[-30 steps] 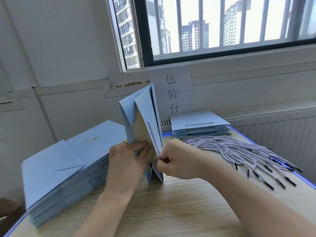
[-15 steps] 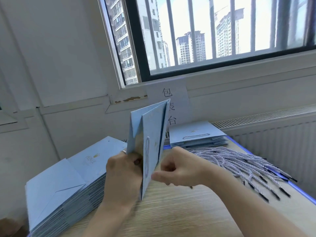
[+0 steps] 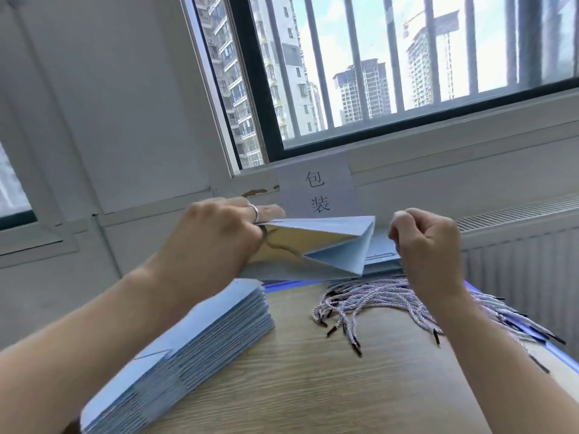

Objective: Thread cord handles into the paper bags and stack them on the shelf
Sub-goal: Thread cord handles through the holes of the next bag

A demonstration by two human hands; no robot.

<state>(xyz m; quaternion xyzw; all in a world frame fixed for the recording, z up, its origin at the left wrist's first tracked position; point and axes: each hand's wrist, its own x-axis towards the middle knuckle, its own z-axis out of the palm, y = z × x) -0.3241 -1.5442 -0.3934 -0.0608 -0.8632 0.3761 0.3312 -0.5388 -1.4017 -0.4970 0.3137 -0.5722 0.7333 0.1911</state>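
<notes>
A wooden table (image 3: 313,371) stands under a barred window (image 3: 407,73), with a paper sign (image 3: 316,192) on the wall and a radiator (image 3: 517,261) to the right.

The left hand (image 3: 216,242), which wears a ring (image 3: 255,211), grips one end of a blue bag (image 3: 338,249). It holds the bag in the air on its side, above the table's far edge, with the mouth agape. A cord (image 3: 282,247) shows inside against the pale lining, so at least one handle seems threaded.

The right hand (image 3: 429,245) is curled beside the bag's other end and is not touching it. Its fingertips are pressed together, but I cannot tell whether they pinch anything.

Just behind the bag, at the far edge, lies a low pile (image 3: 380,256) of bags with handles on, which look finished. Loose cords (image 3: 376,302) spread toward the right edge. A tall stack (image 3: 194,339) of flat bags fills the near left corner.

Judging by that stack, most of the work is left. No shelf is in view, so I cannot tell whether any stacking there has begun.
</notes>
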